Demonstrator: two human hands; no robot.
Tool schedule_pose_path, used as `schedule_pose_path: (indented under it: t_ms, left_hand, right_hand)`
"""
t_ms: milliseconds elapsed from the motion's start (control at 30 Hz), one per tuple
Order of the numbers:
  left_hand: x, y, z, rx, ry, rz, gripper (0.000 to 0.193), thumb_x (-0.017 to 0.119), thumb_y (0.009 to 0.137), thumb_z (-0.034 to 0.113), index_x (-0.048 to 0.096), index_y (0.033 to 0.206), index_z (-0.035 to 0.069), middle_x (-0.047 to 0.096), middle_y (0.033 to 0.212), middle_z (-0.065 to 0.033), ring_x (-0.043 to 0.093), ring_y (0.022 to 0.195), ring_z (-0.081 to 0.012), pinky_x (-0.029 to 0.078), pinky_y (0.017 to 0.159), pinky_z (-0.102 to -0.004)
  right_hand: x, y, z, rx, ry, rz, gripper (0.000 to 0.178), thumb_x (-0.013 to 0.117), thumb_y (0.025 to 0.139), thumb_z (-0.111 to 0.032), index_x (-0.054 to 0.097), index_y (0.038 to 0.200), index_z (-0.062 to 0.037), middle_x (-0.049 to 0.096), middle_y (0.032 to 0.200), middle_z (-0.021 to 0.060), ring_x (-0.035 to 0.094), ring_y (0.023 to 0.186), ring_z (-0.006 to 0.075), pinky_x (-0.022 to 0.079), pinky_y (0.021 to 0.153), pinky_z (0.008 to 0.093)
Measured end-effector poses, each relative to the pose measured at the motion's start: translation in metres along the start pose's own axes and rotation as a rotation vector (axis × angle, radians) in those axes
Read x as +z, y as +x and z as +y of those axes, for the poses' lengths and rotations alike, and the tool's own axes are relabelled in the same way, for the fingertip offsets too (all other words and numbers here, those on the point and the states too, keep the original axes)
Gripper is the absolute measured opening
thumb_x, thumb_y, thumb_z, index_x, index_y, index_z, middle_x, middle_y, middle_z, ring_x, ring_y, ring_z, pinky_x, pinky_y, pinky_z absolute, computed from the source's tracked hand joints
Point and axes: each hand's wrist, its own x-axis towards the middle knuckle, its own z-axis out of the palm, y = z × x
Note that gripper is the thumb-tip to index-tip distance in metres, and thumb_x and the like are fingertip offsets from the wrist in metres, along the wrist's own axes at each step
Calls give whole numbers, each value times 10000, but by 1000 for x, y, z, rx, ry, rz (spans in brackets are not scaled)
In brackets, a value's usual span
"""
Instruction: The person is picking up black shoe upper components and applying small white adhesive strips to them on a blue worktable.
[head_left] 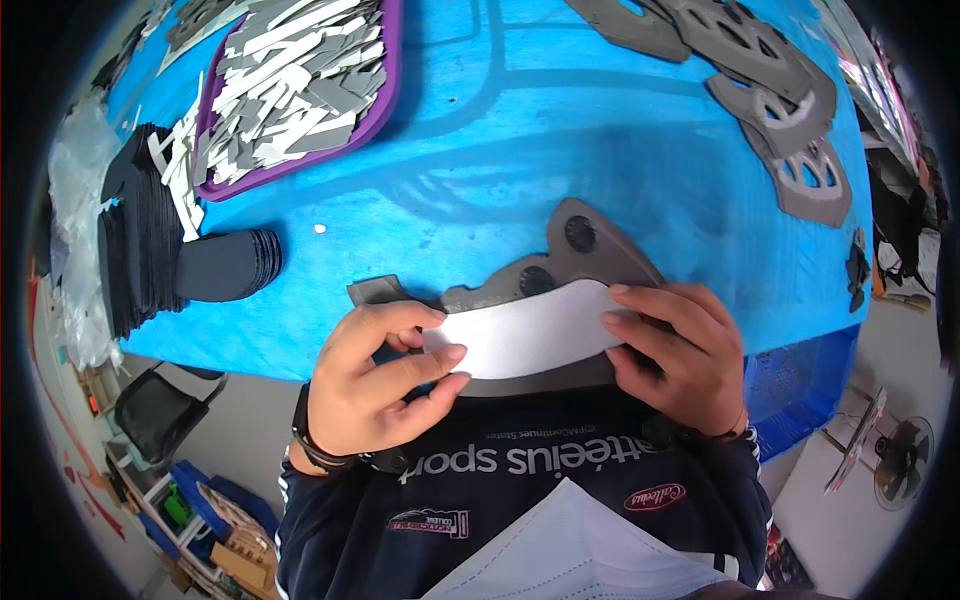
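Between my two hands is a curved white strip (pixel 525 335), smooth on its upper face. My left hand (pixel 375 375) pinches its left end between thumb and fingers. On the other end, my right hand (pixel 680 350) grips the strip with its fingertips along the edge. Beneath and beyond the strip lies a dark grey shaped foam-like piece (pixel 620 250) with two black round spots; the strip covers part of it. A small grey flap (pixel 373 290) shows just past my left hand.
A purple-rimmed tray (pixel 388 110) heaped with white and grey strips stands far left on the blue table (pixel 560 150). Stacks of black rounded pieces (pixel 228 266) lie left. Grey cut-out pieces (pixel 800 180) overlap far right. A blue crate (pixel 805 385) stands right, below the table edge.
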Motion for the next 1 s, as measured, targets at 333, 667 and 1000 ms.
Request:
schedule_pose_path:
  t_ms: [333, 667, 1000]
  left_hand:
    - [7, -6, 11, 182, 337, 1, 295, 750, 587, 150, 605, 822, 46, 573, 1014, -108, 538, 858, -248, 440, 760, -315]
    - [31, -5, 19, 302, 599, 6, 682, 682, 476, 24, 576, 1146, 93, 596, 1079, -37, 558, 896, -227, 457, 749, -325]
    - [5, -19, 17, 211, 631, -12, 579, 753, 599, 214, 586, 1145, 118, 565, 1200, -13, 516, 1062, -251, 431, 847, -363]
  right_hand:
    - [4, -11, -27, -47, -226, -71, 345, 673, 676, -181, 613, 957, 9, 518, 1184, 105, 531, 977, 237, 454, 821, 353]
    - [44, -12, -35, -274, -468, 95, 353, 521, 764, -124, 568, 1074, 38, 571, 1114, 151, 538, 1046, 242, 416, 931, 345]
    - [13, -30, -26, -28, -392, 79, 628, 722, 626, -302, 540, 1145, 2, 515, 1229, 119, 489, 1114, 281, 404, 945, 360]
